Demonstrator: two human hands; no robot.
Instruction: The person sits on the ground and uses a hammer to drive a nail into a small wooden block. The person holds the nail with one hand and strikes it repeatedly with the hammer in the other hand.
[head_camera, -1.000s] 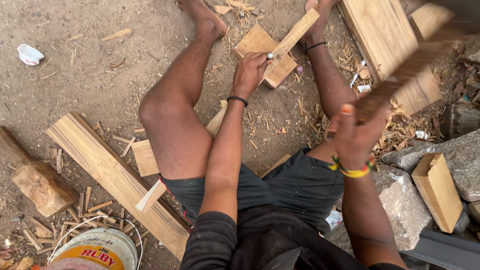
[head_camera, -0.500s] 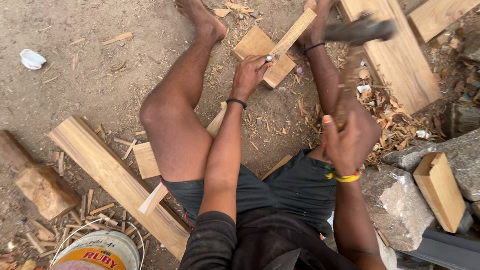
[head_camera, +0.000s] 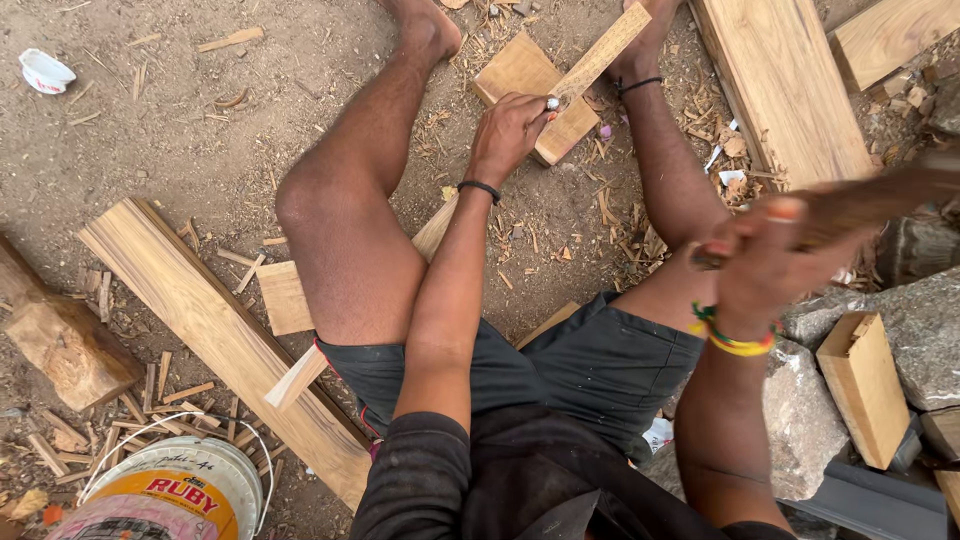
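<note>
Swinging down from near the plank, right hand (head_camera: 770, 262) is gripping a blurred tool handle (head_camera: 880, 200); left hand (head_camera: 508, 132) is pinching a wooden strip (head_camera: 598, 55) on a block (head_camera: 520, 75)

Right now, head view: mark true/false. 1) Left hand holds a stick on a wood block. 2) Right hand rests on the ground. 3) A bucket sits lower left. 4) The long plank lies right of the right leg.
1) True: the left hand grips the stick propped on the block.
2) False: the right hand is raised, gripping a blurred tool.
3) True: bucket at lower left.
4) False: the plank lies outside the left leg.
</note>
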